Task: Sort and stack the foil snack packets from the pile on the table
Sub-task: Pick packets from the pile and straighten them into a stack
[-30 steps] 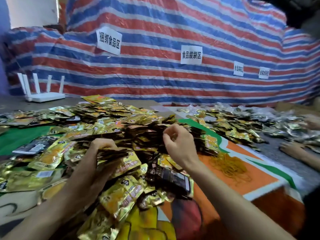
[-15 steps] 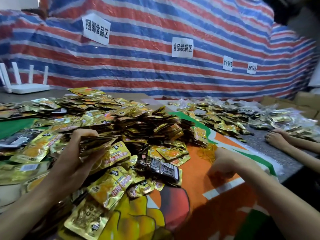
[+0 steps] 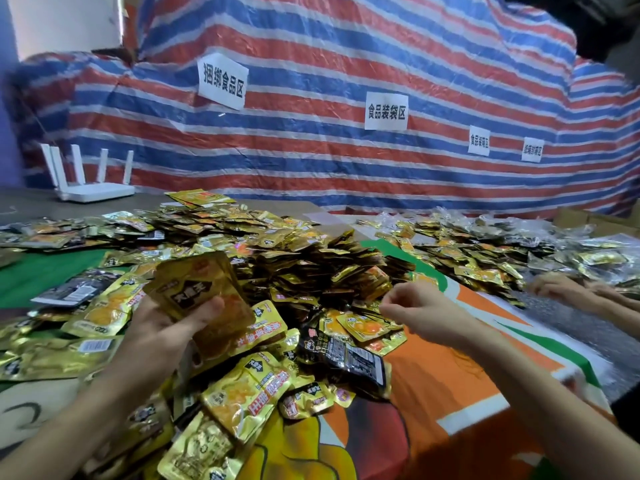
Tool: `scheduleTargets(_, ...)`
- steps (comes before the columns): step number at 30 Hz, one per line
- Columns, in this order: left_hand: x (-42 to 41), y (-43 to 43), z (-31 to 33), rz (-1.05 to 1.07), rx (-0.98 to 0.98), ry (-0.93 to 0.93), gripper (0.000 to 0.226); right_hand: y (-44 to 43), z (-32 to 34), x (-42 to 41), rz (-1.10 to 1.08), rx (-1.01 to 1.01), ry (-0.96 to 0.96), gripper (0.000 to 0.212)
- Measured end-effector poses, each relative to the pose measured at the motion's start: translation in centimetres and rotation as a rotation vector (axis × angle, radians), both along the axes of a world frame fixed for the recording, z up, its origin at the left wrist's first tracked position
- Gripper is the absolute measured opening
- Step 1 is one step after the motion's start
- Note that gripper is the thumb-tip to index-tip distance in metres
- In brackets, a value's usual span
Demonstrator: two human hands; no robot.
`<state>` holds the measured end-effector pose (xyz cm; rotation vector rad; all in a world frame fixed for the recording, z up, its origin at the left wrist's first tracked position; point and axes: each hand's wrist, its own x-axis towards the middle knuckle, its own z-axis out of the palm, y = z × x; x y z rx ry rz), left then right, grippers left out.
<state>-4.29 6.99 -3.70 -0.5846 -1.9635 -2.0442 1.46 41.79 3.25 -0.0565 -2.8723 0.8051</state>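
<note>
A big pile of gold foil snack packets (image 3: pixel 311 258) covers the middle of the table. My left hand (image 3: pixel 162 337) grips a squared-up stack of gold packets (image 3: pixel 201 289) and holds it tilted above the pile, with the thumb across its front. Just right of the pile, my right hand (image 3: pixel 412 306) hovers over the orange cloth with its fingers curled into a pinch. Anything between those fingertips is too small to see. A black packet (image 3: pixel 346 355) lies face down at the pile's near edge.
A second heap of packets (image 3: pixel 467 251) lies at the right, where another person's hands (image 3: pixel 561 289) work. A white router (image 3: pixel 93 188) stands at the back left. A striped tarp (image 3: pixel 346 168) with paper labels closes off the far side. The orange cloth (image 3: pixel 450 393) drops off the table's right edge.
My left hand has lifted the stack out of the pile and turned it face up. My right hand dropped to the orange cloth, then rose back toward the stack, fingers pinched.
</note>
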Motion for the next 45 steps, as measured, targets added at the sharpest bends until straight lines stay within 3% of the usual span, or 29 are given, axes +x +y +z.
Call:
scheduleTargets(4,-0.3,-0.3,0.6,-0.064,0.126,-0.103,0.016,-7.5,0.9,-2.4,0.266,-0.118,0.122,0.014)
scheduleTargets(7,-0.5,-0.7,1.0,-0.129,0.236,-0.172,0.036,-12.4,0.6,-4.1,0.416,-0.226,0.158,0.014)
scheduleTargets(9,-0.6,-1.3,1.4,-0.158,0.29,-0.206,0.039,-15.5,0.7,-5.2,0.469,-0.302,0.169,0.016)
scheduleTargets(13,-0.9,-2.5,1.9,-0.218,0.398,-0.282,0.02,-19.2,0.9,-7.3,0.503,-0.528,0.143,0.02)
scheduleTargets(16,-1.0,-3.2,2.2,-0.172,0.372,-0.317,0.026,-20.5,0.1,-8.2,0.521,-0.64,0.141,0.019)
scheduleTargets(19,-1.0,-3.3,2.3,-0.14,0.329,-0.331,0.047,-20.7,-1.1,-8.6,0.517,-0.585,0.233,0.019)
scheduleTargets(25,-0.7,-3.4,2.6,-0.211,0.344,-0.456,0.056,-20.1,-2.5,-8.5,0.528,-0.468,0.235,0.018)
scheduleTargets(28,-0.6,-4.0,2.4,-0.307,0.485,-0.537,0.04,-19.4,-2.8,-8.5,0.569,-0.486,0.113,0.019)
scheduleTargets(29,-0.6,-4.2,2.5,-0.344,0.527,-0.558,0.04,-19.2,-2.7,-8.4,0.611,-0.561,0.069,0.02)
scheduleTargets(33,-1.0,-5.1,2.7,-0.382,0.656,-0.554,0.096,-18.4,-2.1,-8.4,0.837,-1.103,0.003,0.016)
scheduleTargets(35,-1.4,-5.5,2.9,-0.385,0.662,-0.534,0.102,-18.2,-1.9,-8.4,0.865,-1.292,0.001,0.017)
scheduleTargets(37,-1.5,-6.1,2.9,-0.377,0.642,-0.522,0.1,-18.6,-2.1,-8.3,0.772,-1.24,0.064,0.018)
scheduleTargets(42,-1.7,-6.3,2.1,-0.39,0.502,-0.514,0.086,-20.4,-3.3,-7.6,0.566,-0.721,0.122,0.026)
scheduleTargets(45,-1.6,-6.0,1.8,-0.408,0.401,-0.489,0.076,-20.7,-3.5,-7.2,0.634,-0.695,0.1,0.023)
